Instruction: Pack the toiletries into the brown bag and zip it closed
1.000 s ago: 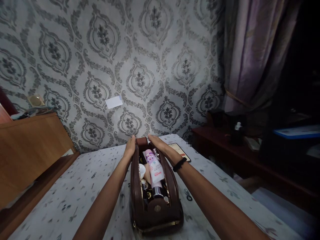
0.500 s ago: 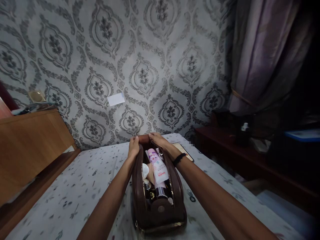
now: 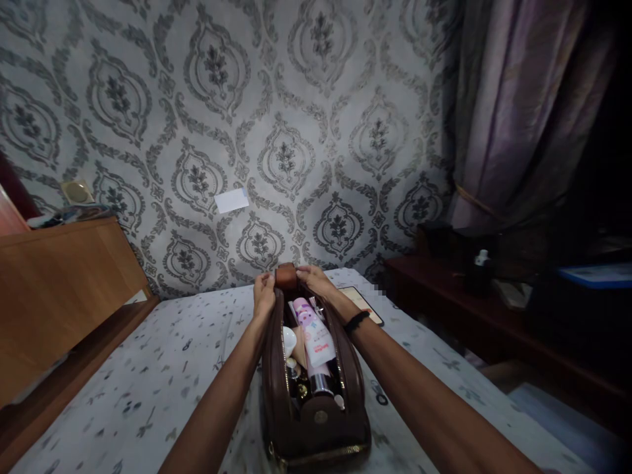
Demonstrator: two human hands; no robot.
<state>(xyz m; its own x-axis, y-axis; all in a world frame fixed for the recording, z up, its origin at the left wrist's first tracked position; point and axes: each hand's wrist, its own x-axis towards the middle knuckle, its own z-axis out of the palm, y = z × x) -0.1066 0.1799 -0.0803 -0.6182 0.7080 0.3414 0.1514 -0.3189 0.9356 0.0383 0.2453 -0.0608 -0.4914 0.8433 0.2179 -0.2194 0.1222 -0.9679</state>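
Observation:
A dark brown toiletry bag (image 3: 320, 438) lies on the bed, its zipped top spread open. Inside it are a pink and white tube (image 3: 316, 336), a round white item (image 3: 289, 342), a silver-banded container (image 3: 320, 384) and several small bottles. At the bag's far end, my left hand (image 3: 264, 293) is closed on the left edge beside a lighter brown leather tab (image 3: 286, 276). My right hand (image 3: 318, 283), with a black band at the wrist, pinches the edge on the other side of the tab. My fingertips are partly hidden behind the bag's rim.
The bed (image 3: 192, 355) has a patterned white sheet. A phone with a lit screen (image 3: 363, 304) lies just right of my right wrist. A wooden headboard-like panel (image 3: 64, 283) stands at left, and a dark red table (image 3: 444, 309) with dim objects at right.
Both hands stay at the far end of the bag, and the brown tab there stands slightly more upright. The view has tilted a little.

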